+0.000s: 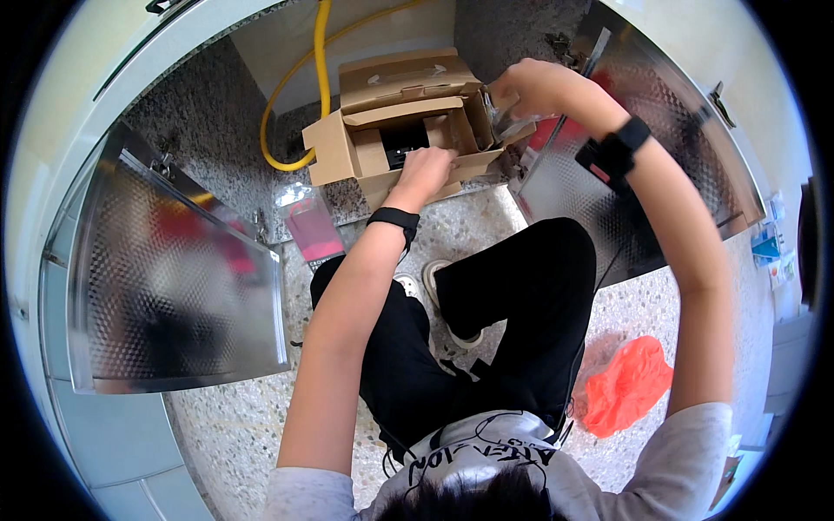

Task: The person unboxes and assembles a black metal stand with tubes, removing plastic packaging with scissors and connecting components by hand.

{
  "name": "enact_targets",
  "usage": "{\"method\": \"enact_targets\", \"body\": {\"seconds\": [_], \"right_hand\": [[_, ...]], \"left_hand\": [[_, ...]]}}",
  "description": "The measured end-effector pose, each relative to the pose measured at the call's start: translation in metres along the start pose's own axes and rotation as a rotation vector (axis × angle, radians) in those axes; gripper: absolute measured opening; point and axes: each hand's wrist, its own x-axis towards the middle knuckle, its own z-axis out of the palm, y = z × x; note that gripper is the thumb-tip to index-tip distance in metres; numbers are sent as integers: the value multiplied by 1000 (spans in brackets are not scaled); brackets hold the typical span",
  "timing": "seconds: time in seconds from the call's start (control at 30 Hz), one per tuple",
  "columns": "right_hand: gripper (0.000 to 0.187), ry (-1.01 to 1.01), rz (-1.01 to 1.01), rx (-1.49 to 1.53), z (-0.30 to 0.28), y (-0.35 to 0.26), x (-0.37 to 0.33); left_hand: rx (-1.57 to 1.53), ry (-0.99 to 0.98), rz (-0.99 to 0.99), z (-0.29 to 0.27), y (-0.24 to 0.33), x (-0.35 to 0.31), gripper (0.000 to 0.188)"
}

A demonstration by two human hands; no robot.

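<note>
An open cardboard box stands in the cabinet with its flaps spread. Inside it lies a black object whose kind I cannot make out. My left hand is closed at the box's near side, right beside the black object, and its fingertips are hidden. My right hand is raised at the box's right end, its fingers curled downward. Just below that hand shows a bit of clear plastic. Whether the curled fingers grip it is not plain, as the hand itself covers them.
A yellow hose loops left of the box. Two textured metal cabinet doors stand open, one on the left and one on the right. A pink package lies by my left forearm. An orange-red plastic bag is on the speckled floor.
</note>
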Motion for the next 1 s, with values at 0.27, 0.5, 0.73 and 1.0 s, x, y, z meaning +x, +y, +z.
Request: {"method": "enact_targets", "body": {"seconds": [0.27,0.5,0.73,1.0], "right_hand": [[71,791,8,834,82,4,-46],[72,1056,209,579,126,-30,-24],[18,1178,285,509,113,-29,0],[13,1248,220,590,109,-19,-3]], "left_hand": [[-17,-37,-26,-1,-6,5,20],[-88,-198,-74,-10,0,2,25],[200,47,212,-35,24,15,39],[658,-375,452,-23,29,71,55]]}}
